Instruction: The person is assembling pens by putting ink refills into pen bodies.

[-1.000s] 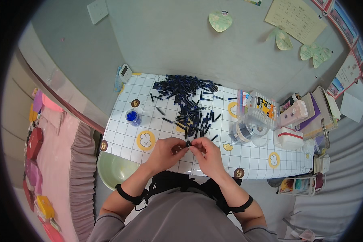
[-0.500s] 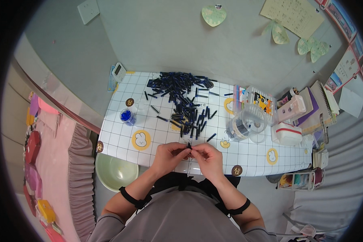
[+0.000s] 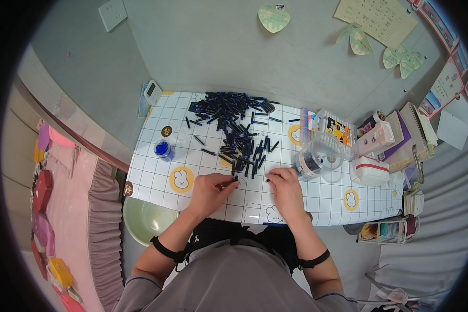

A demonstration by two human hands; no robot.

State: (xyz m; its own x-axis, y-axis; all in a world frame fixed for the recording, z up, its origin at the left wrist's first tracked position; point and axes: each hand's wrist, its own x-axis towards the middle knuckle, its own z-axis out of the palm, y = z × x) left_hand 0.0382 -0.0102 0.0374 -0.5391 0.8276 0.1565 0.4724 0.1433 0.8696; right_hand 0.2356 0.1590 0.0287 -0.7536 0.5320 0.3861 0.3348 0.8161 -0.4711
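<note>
A heap of slim dark-blue ink cartridges (image 3: 229,106) covers the table's far middle and trails toward me. Just in front of its near end, my left hand (image 3: 211,193) pinches a dark cartridge (image 3: 236,178) between thumb and fingers. My right hand (image 3: 286,191) is apart from it, to the right, its fingertips closed on another cartridge (image 3: 268,180) at the tabletop; most of that one is hidden. A small clear jar of bright blue pieces (image 3: 163,149) stands to the left.
At the right stand a large clear plastic tub (image 3: 317,156), a pen box (image 3: 335,130), a white pouch with a red stripe (image 3: 370,171) and upright notebooks (image 3: 405,130). A pale green basin (image 3: 150,221) sits below the table's left front edge. A wall rises behind.
My hands were together at the table's front and have parted. The left moved slightly left and away from me with a cartridge; the right reached a loose cartridge lying on the table.
</note>
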